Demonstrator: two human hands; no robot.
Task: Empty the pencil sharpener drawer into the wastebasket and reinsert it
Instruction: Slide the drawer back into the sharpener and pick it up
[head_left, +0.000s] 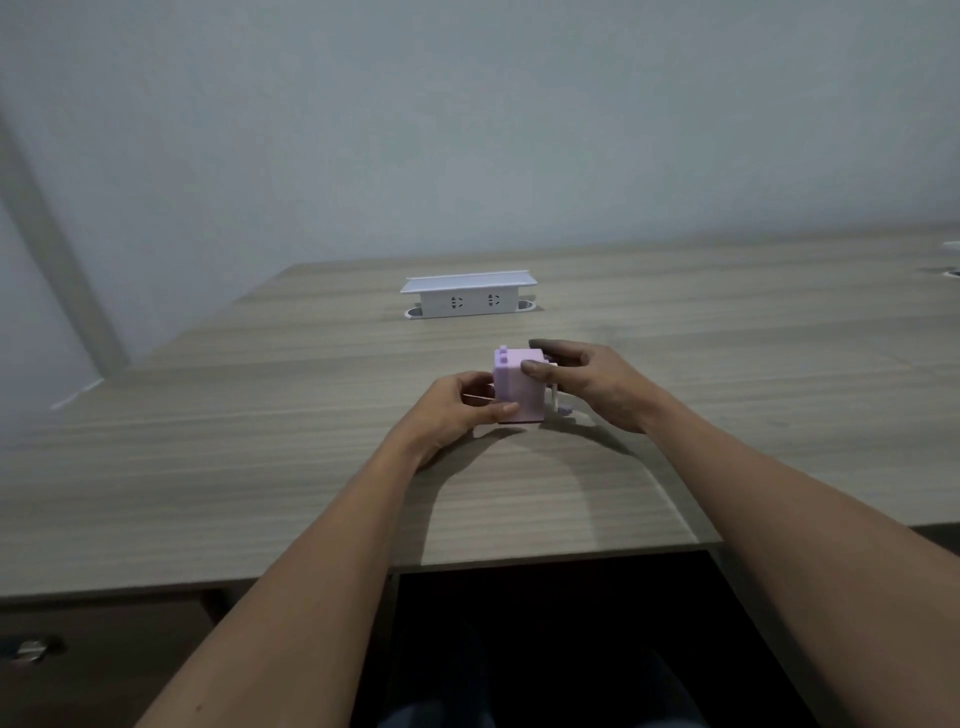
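A small pink pencil sharpener stands upright on the wooden desk, with a crank handle on its right side. My right hand grips the sharpener's top and right side. My left hand holds its lower left side, thumb pressed on the front bottom where the drawer sits; a thin pale edge shows between my fingers there. How far the drawer is out I cannot tell. No wastebasket is in view.
A white power socket box rises from the desk behind the sharpener. The desk's front edge runs below my forearms, with a dark gap under it. A drawer knob shows at lower left.
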